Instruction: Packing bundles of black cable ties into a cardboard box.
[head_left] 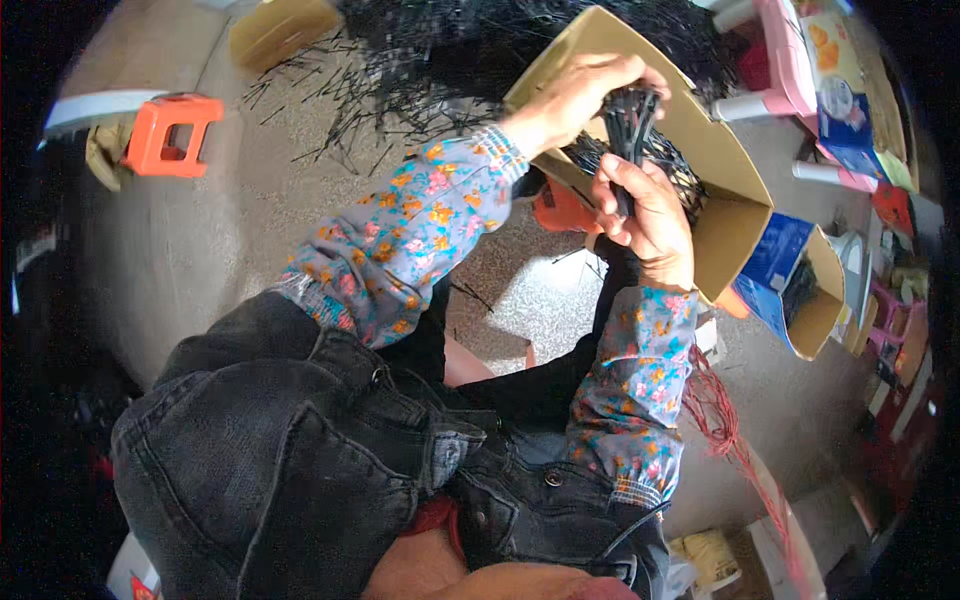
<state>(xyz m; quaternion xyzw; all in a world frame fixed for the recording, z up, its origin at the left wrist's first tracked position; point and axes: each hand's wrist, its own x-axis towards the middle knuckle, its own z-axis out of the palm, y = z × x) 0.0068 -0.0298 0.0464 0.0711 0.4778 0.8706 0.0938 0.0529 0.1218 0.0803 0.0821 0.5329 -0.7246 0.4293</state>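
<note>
A bundle of thin black strips (pixel 629 125) is held upright between my two hands, above an open cardboard box. My left hand (pixel 580 95) curls its fingers round the upper end of the bundle. Lower down, my right hand (pixel 652 210) grips the other end, with the thumb pressed along it. More loose black strips (pixel 685 180) lie inside the cardboard box (pixel 742 225), directly under and behind my hands. The exact kind of strip is too small to make out.
A large heap of similar black strips (pixel 430 60) spreads over the floor beyond the box. An orange stool (pixel 143 137) stands at the left. To the right are a blue-sided carton (pixel 773 252), a pink and white stool (pixel 790 50) and tangled red string (pixel 715 425).
</note>
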